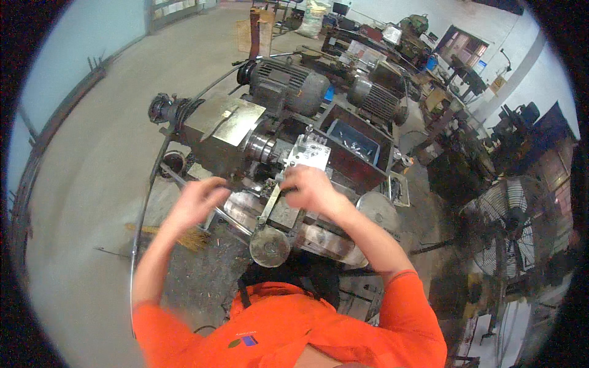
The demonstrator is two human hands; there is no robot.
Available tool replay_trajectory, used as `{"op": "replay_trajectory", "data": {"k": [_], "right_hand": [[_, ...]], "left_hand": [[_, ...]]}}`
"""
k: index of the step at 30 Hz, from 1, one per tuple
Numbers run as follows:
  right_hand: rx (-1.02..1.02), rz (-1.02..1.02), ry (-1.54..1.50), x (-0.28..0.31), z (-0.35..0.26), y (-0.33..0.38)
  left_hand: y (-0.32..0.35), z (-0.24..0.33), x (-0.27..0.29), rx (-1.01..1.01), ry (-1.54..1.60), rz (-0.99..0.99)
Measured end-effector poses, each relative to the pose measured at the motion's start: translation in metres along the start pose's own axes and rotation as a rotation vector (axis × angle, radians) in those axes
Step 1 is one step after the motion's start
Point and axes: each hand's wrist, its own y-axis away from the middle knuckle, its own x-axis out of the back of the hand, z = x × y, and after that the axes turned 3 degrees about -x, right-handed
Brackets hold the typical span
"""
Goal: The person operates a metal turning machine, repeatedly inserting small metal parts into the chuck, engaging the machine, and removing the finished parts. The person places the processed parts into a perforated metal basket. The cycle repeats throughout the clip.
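Observation:
A small metalworking lathe stands before me, its round chuck at the left of a pale metal block. My right hand is closed at the near edge of this block, fingers curled down. What those fingers grip is hidden; a flat metal bar runs up to them. This bar slants down toward a round metal disc. My left hand, smeared by motion, hovers left of the chuck with its fingers bent toward the machine. Whether anything sits in its fingertips cannot be made out.
Behind the chuck stands a grey electric motor, with a second motor beyond. A blue tray holds small parts at the right. A long rod crosses near my left hand. A large fan stands far right; a straw broom lies on the floor.

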Motion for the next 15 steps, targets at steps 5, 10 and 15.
{"op": "replay_trajectory", "data": {"k": [5,10,15], "right_hand": [[-0.315,-0.138,0.294,-0.034,0.041,-0.068],[-0.429,-0.177,0.166,-0.055,0.055,-0.08],[-0.403,-0.092,0.049,-0.064,0.069,-0.079]], "left_hand": [[0.079,-0.11,0.1,0.352,-0.674,0.262],[0.171,-0.154,0.091,0.45,-0.275,0.423],[0.168,-0.147,0.064,0.561,-0.581,0.333]]}}
